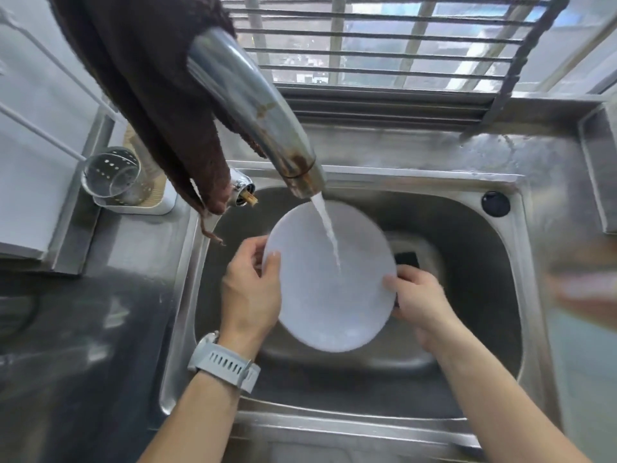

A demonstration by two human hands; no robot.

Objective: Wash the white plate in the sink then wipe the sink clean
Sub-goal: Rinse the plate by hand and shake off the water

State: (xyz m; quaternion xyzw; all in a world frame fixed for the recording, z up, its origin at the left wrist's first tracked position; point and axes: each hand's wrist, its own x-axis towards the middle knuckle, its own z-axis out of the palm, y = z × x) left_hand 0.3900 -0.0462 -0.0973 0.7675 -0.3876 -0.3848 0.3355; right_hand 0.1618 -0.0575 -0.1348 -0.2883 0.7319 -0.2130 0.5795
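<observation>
The white plate [329,295] is held tilted over the steel sink [467,262]. Water streams from the metal faucet [260,105] onto the plate's middle. My left hand [250,289], with a grey watch on the wrist, grips the plate's left rim, thumb on the face. My right hand [420,302] grips the right rim, and something dark shows under its fingers against the plate's edge. The sink drain [405,259] shows just behind the plate.
A brown cloth [150,88] hangs over the faucet at the upper left. A perforated metal utensil holder [115,177] stands left of the sink. A dark countertop [66,345] lies at the left. A barred window [384,45] runs behind. A black plug [495,203] sits on the sink's right rim.
</observation>
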